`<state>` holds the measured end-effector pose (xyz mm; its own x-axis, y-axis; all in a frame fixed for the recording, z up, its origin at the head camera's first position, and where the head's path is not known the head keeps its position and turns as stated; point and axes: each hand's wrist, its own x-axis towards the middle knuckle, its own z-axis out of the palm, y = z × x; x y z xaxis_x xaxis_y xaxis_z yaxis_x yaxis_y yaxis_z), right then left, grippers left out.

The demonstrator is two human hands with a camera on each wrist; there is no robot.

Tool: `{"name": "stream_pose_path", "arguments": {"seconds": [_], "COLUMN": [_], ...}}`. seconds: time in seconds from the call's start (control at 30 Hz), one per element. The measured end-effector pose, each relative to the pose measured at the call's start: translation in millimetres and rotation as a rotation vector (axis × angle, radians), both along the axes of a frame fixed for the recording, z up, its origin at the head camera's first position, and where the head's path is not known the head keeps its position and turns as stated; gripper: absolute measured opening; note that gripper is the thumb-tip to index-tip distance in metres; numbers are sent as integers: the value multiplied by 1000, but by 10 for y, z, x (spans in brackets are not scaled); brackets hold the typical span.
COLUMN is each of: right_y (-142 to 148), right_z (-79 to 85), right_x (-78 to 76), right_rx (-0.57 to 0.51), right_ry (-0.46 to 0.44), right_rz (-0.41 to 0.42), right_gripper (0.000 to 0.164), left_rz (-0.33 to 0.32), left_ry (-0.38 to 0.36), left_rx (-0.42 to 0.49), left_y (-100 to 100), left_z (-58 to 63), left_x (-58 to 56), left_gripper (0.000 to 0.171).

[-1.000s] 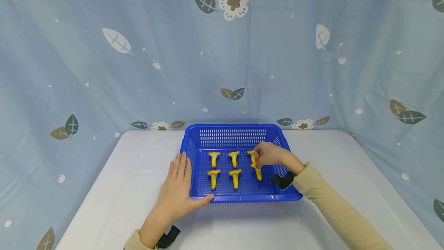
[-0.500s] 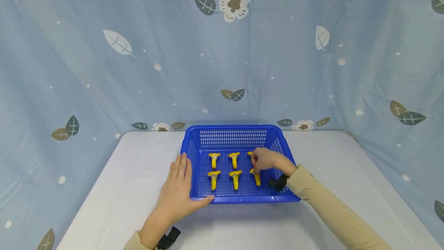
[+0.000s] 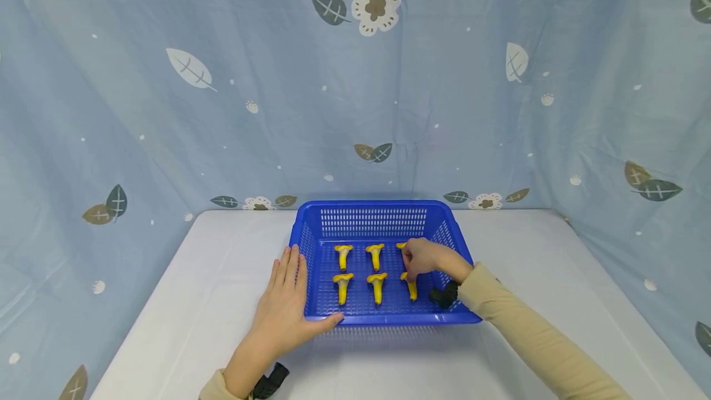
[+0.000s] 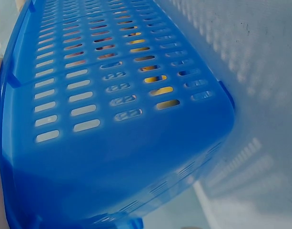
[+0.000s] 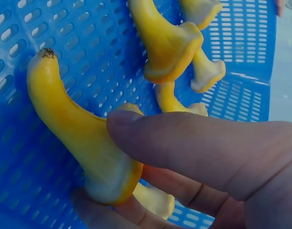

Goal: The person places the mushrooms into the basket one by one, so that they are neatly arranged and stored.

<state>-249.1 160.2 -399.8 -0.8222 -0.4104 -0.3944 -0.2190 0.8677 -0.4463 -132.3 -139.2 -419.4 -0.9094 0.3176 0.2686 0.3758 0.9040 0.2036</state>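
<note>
In the head view, my right hand (image 3: 424, 257) reaches into a blue plastic basket (image 3: 383, 320) at its right side. Thumb and fingers pinch a yellow chanterelle mushroom (image 3: 412, 290) by its flared cap; in the right wrist view the held chanterelle (image 5: 69, 114) has its stem end pointing away from the hand, close over the perforated floor. Behind the hand another chanterelle (image 3: 401, 245) is partly hidden. My left hand (image 3: 283, 307) lies with straight fingers over the basket's left front corner, thumb along the front rim. The left wrist view shows the basket's slotted side wall (image 4: 112, 148).
Several more chanterelles lie in two rows inside the basket, among them a back-left one (image 3: 343, 256) and a front-middle one (image 3: 377, 287). The basket stands on a white-covered table (image 3: 233, 252). A blue patterned curtain (image 3: 278, 110) hangs behind it.
My right hand has moved slightly left and nearer me with the pinched chanterelle, which now sits in line with the front row. My left hand has stayed in place.
</note>
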Motion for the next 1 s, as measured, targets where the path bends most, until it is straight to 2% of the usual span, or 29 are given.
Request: {"name": "stream_pose_path", "arguments": {"seconds": [0.23,0.53,0.7,0.83,1.0], "right_y": [-15,8,85,168,322], "right_z": [15,71,207,384,571], "right_x": [-6,8,10,54,170], "right_rx": [35,20,-21,-75,-178], "right_ry": [18,19,51,88,203], "right_rz": [6,-13,-19,-25,-46], "right_gripper": [29,24,22,21,27], "left_rz": [6,11,9,10,1], "left_ry": [-9,-40,-51,-45,-58], "left_rx": [-25,-35,-31,-27,-15], "left_y": [-5,-27,-34,-46,-62], "left_z": [16,51,57,55,56], "left_x": [-9,-2,0,-1,-2], "left_gripper": [127,128,129,129,128]}}
